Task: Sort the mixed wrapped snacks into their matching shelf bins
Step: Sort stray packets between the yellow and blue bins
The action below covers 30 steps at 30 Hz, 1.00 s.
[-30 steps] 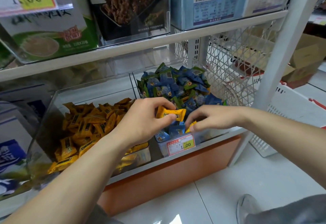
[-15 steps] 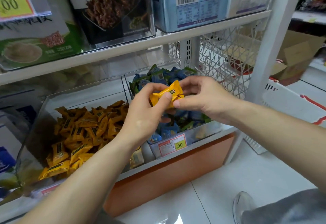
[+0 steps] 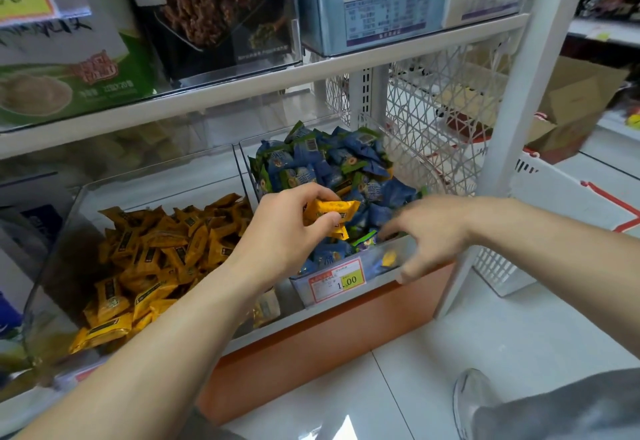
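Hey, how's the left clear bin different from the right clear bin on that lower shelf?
The left bin holds only yellow snacks; the right bin holds mostly blue and green ones plus yellow strays, some gripped by the left hand above it. The right bin's pile is heaped higher than the left bin's. Both are clear plastic, side by side on one shelf.

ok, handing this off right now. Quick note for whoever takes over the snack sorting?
Hands: left hand grips a yellow wrapped snack over the blue-snack bin; right hand is open, reaching into that bin's front and holding nothing visible.
Done: the yellow-snack bin shows only yellow packs.
Left: drop the held snack there. A stray yellow snack lies behind the blue-snack bin's front wall, beside the price tag; pull it too.
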### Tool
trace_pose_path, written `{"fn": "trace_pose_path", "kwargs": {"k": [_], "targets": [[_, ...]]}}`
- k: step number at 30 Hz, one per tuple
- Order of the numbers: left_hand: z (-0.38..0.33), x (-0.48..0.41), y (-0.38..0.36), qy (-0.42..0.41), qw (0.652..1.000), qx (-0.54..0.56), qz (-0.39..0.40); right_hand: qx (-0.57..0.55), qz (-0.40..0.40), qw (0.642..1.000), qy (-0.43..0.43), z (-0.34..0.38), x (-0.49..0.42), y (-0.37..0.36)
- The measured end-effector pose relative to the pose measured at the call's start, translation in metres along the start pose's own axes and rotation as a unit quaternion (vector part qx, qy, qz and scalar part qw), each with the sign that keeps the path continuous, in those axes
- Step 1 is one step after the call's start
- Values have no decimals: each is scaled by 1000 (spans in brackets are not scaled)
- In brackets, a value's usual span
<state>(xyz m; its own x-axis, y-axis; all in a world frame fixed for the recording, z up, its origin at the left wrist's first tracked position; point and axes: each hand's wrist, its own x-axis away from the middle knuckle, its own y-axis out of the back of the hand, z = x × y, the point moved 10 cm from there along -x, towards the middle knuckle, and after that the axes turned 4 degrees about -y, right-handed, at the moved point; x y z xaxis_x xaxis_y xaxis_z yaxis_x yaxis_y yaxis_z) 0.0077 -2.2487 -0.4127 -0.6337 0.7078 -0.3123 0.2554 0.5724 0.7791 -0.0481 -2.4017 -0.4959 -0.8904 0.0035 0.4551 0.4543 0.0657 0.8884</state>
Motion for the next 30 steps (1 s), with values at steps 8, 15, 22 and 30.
{"fn": "trace_pose_path", "kwargs": {"k": [8,15,22,30], "targets": [[-1,5,0,-12,999,29,12,36,16,999,-30,8,-15,-6],[4,4,7,7,998,63,-18,-277,-45,959,35,5,-6,14],[16,-1,11,73,969,223,-74,-470,-196,857,78,6,21,55],[24,9,34,105,911,344,-202,-712,-247,652,80,26,22,72]]}}
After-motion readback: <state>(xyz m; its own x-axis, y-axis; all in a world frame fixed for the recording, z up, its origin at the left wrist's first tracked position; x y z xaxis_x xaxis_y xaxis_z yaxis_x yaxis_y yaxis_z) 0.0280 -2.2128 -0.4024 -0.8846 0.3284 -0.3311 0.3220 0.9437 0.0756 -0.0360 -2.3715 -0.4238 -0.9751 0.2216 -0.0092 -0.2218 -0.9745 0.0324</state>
